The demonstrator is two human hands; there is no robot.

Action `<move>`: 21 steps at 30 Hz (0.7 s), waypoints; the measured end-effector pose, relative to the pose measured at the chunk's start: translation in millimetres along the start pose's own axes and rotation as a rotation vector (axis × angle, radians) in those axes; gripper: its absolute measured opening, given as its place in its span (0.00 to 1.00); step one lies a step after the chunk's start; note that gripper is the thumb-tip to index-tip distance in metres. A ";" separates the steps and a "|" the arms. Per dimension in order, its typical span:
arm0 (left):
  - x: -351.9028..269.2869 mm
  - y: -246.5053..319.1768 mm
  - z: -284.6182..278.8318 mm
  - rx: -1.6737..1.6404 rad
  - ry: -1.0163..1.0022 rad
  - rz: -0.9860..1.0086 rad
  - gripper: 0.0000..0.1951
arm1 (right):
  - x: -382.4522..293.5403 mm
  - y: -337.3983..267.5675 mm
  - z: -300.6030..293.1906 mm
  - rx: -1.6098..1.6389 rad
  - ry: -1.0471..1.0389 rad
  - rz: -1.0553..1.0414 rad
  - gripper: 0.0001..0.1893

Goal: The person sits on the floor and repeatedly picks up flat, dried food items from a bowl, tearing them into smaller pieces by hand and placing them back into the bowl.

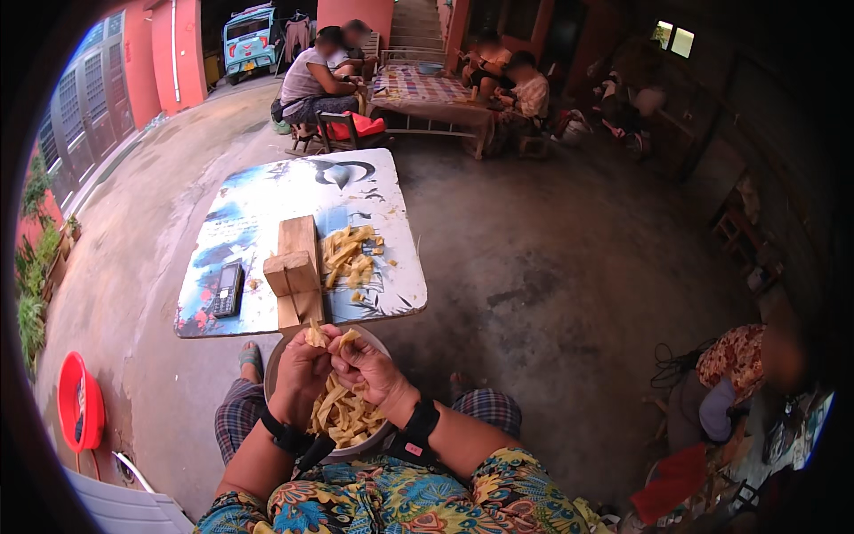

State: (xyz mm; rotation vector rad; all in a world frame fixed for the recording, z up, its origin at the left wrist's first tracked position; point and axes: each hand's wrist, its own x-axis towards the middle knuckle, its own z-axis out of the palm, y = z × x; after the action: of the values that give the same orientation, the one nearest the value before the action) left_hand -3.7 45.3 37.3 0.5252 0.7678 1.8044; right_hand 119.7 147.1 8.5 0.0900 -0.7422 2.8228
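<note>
My left hand and my right hand are close together above a wide, pale basin in front of me. Pinched in the left fingers is a yellow dried food strip; another yellow piece sticks up from the right fingers. Whether the two pieces are joined cannot be seen. Many similar strips lie in the basin, partly covered by my wrists. Just beyond the hands, a wooden block stand rests on a low printed table, with a pile of yellow strips to its right.
A keypad phone lies left of the wooden stand. On the concrete floor at left stands a red basin. Several people sit around a cloth-covered table at the back. Another person is at the right, near a red cloth.
</note>
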 end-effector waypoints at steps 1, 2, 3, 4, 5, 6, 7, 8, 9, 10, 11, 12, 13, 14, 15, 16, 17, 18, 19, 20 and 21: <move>-0.7 -3.4 6.4 0.015 0.025 0.030 0.10 | -0.5 0.1 -0.2 0.037 0.020 -0.005 0.11; -1.4 -5.9 13.5 0.030 0.050 0.059 0.10 | -1.6 0.2 0.5 0.074 0.040 -0.011 0.10; -2.6 -7.4 21.1 0.060 0.079 0.073 0.11 | -2.3 -0.1 1.0 0.110 0.059 -0.018 0.10; -4.2 -8.4 28.7 0.091 0.108 0.086 0.11 | -0.8 0.5 -1.9 0.080 0.120 -0.039 0.09; -4.9 -9.1 31.9 0.121 0.138 0.100 0.12 | 2.2 2.0 -6.7 0.049 0.180 -0.060 0.08; -3.7 -12.0 27.4 0.227 0.105 0.161 0.14 | 4.9 2.9 -5.2 0.020 0.239 -0.078 0.08; -3.3 -14.5 25.8 0.292 0.106 0.224 0.15 | 7.1 4.4 -2.8 -0.005 0.271 -0.128 0.07; -3.3 -16.8 25.2 0.358 0.107 0.288 0.15 | 9.6 5.8 0.3 -0.031 0.302 -0.179 0.06; -3.2 -18.6 24.4 0.423 0.107 0.352 0.15 | 10.9 5.7 3.3 -0.058 0.334 -0.229 0.05; -3.3 -19.5 22.9 0.417 0.109 0.338 0.15 | 10.6 5.5 3.2 -0.109 0.310 -0.263 0.05; -3.6 -20.1 21.4 0.411 0.111 0.324 0.15 | 9.4 4.7 2.7 -0.160 0.285 -0.297 0.05; -3.8 -20.1 20.0 0.407 0.113 0.311 0.15 | 8.5 4.0 2.6 -0.211 0.260 -0.331 0.04; -4.0 -19.6 18.7 0.353 0.114 0.273 0.15 | 7.8 3.4 2.4 -0.390 0.282 -0.362 0.04; -4.2 -18.9 17.2 0.300 0.116 0.235 0.15 | 7.2 2.6 2.1 -0.570 0.302 -0.393 0.04; -4.4 -18.6 15.2 0.246 0.118 0.198 0.15 | 6.2 1.5 3.1 -0.751 0.320 -0.420 0.04; -4.0 -19.1 10.1 0.443 0.109 0.301 0.15 | 4.7 1.1 5.2 -0.895 0.336 -0.435 0.04; -3.6 -20.4 2.9 0.641 0.099 0.403 0.15 | 2.8 1.0 8.5 -1.039 0.351 -0.449 0.04; -4.4 -20.9 -0.5 0.837 0.087 0.504 0.15 | 0.9 0.3 11.2 -1.185 0.367 -0.462 0.04; -7.3 -21.5 -2.2 0.870 0.086 0.513 0.14 | -0.1 -1.1 12.3 -1.248 0.322 -0.517 0.04; -11.2 -21.2 -2.5 0.903 0.086 0.522 0.14 | -0.5 -3.0 13.1 -1.310 0.275 -0.572 0.05; -14.2 -20.5 -1.8 0.935 0.086 0.530 0.13 | -1.3 -5.2 14.1 -1.371 0.228 -0.626 0.05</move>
State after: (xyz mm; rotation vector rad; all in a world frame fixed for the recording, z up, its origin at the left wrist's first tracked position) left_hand 13.4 36.4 21.5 1.3598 1.6598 1.8578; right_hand 122.2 144.3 23.1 -0.1873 -1.9231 1.2917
